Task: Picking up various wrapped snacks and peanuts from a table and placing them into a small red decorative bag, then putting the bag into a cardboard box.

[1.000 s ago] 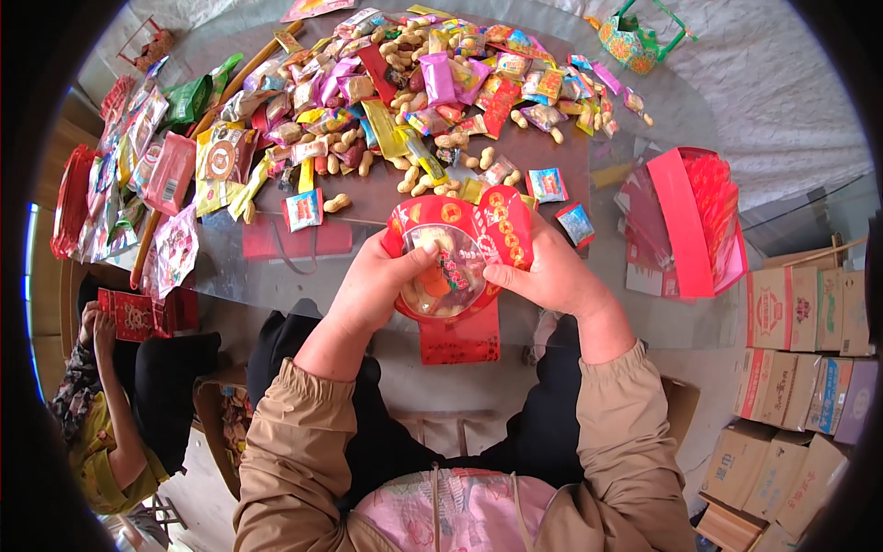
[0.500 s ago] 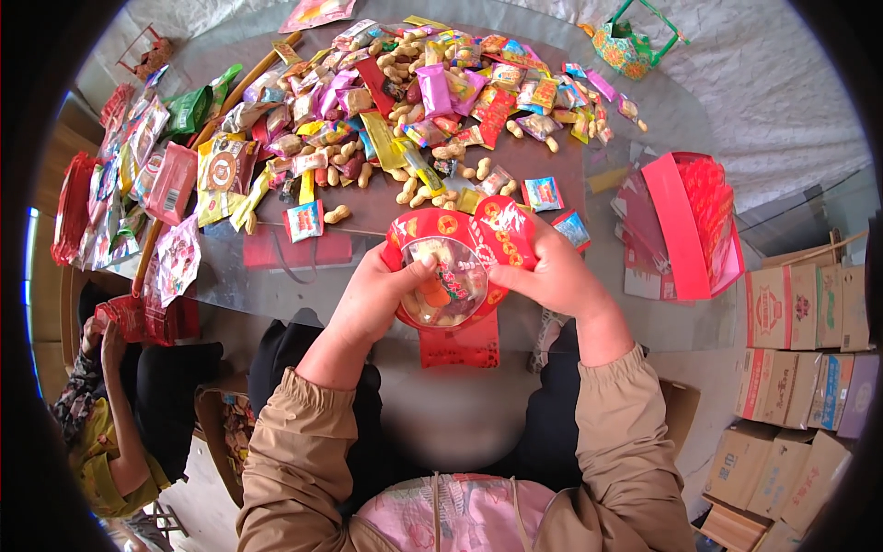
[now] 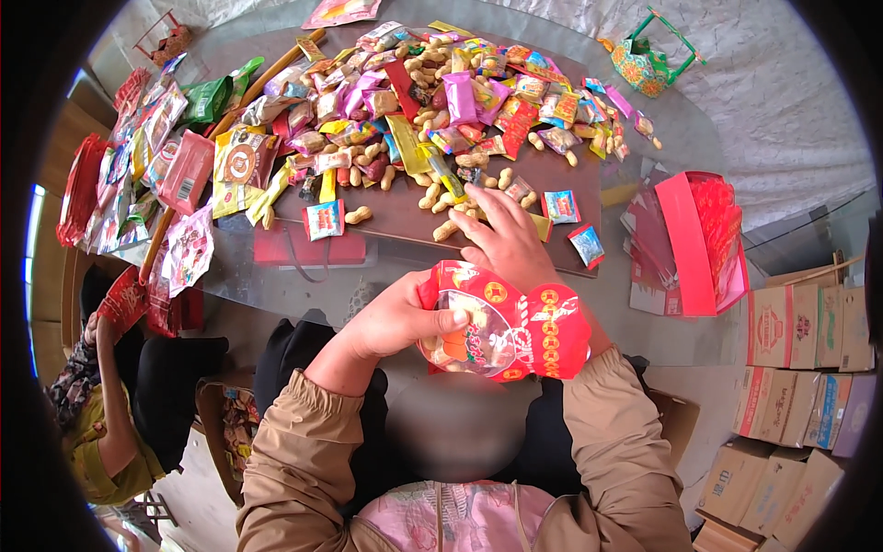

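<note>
Near the front edge of the counter [image 3: 644, 120], just above my lap, my left hand [image 3: 395, 317] holds the red gift bag [image 3: 506, 331] with the clear round window; my thumb lies across the window and the other fingers are behind, so these fingers are clamped on the bag. The bag lies with its long axis left to right, and I cannot tell for sure which side its mouth faces. My right hand [image 3: 506, 241] is stretched forward past the bag, palm down on the brown board [image 3: 405, 216], with the fingers spread apart over some loose peanuts [image 3: 460, 216]. I cannot tell if they already pinch one, because the back of my hand hides the tips.

From the right fingers the bag lies behind, toward my body, nearly touching my wrist, so the way back is short. The peanuts lie scattered with their long axes in many directions. The big heap of snack packets [image 3: 386, 101] is further away from me, and the right hand is the nearer one to it. To the right, a small blue packet [image 3: 587, 244] sits near the board edge, and beyond it stands a red box [image 3: 708, 244], well apart. Left of my hand the board is rather bare, room enough for moving
</note>
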The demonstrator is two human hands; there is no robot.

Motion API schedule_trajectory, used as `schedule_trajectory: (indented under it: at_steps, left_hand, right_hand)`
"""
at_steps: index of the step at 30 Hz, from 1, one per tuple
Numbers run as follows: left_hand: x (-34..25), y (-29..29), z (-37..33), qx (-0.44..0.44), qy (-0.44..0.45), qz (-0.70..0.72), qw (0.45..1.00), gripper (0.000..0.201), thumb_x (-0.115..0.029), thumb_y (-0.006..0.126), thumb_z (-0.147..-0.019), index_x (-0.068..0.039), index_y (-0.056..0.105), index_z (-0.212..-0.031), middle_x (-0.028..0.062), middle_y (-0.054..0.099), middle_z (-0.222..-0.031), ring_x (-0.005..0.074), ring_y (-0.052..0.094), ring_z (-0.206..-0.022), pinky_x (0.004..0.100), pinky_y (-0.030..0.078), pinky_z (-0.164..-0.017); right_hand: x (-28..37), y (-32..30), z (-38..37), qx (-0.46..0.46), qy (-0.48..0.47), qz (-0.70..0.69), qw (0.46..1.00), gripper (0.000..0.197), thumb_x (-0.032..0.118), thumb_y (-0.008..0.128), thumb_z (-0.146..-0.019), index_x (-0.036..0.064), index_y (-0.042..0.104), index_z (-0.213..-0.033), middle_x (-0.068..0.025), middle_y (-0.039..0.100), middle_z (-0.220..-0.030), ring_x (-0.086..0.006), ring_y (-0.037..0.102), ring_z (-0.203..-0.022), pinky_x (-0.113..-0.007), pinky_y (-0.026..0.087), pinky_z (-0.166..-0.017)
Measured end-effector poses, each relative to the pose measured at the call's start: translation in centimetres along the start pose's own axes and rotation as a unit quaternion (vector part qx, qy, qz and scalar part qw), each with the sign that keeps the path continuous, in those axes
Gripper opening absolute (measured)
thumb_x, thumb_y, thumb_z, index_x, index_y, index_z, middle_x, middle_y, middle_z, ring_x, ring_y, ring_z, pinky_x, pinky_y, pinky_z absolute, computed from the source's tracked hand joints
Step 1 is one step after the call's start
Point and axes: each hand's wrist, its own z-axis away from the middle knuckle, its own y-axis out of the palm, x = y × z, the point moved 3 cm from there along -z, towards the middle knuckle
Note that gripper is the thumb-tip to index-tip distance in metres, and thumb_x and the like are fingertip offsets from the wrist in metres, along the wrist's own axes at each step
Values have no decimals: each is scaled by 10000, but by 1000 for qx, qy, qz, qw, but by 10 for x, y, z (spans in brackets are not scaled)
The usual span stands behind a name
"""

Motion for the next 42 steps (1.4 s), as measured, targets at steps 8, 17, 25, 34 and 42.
schedule_trajectory:
  at_steps: [8,17,25,34,42]
  left_hand:
    - [1,-7,-14,-111,81,36,990,412,-121,695,-989,14,569,-1357,78,696,-1243,156,657,-1122,346,523,-1003]
    - [3,-21,-17,-215,126,50,967,266,-134,660,-1012,6,613,-1234,72,718,-1086,172,707,-956,349,596,-849]
    - [5,-16,-28,-219,91,15,971,279,-128,634,-1027,5,612,-1271,74,724,-1097,161,701,-960,325,567,-854]
    - [10,-2,-47,-218,92,-5,972,282,-140,633,-1026,18,621,-1260,78,732,-1053,160,704,-907,313,571,-817]
    - [13,-2,-51,-198,89,-33,976,308,-185,666,-1017,15,627,-1248,83,724,-1098,178,701,-985,349,572,-880]
  right_hand:
    - [-39,8,-13,-63,-13,57,996,494,277,720,-881,23,654,-1299,-148,621,-1363,-347,546,-1281,-474,432,-1094]
    - [-67,-99,51,-321,307,-466,765,178,3,709,-954,-9,687,-1129,-34,701,-992,-80,645,-840,-247,556,-782]
    - [-56,-102,59,-217,285,-482,799,157,-11,695,-961,2,669,-1115,-9,679,-985,-57,632,-872,-221,531,-775]
    - [-45,-99,55,-109,282,-456,837,88,-19,686,-966,-5,685,-1052,21,682,-940,-31,613,-844,-210,513,-744]
    - [-52,-86,64,-113,318,-497,800,134,-41,622,-993,-44,686,-1112,-29,734,-1030,-61,651,-918,-238,540,-831]
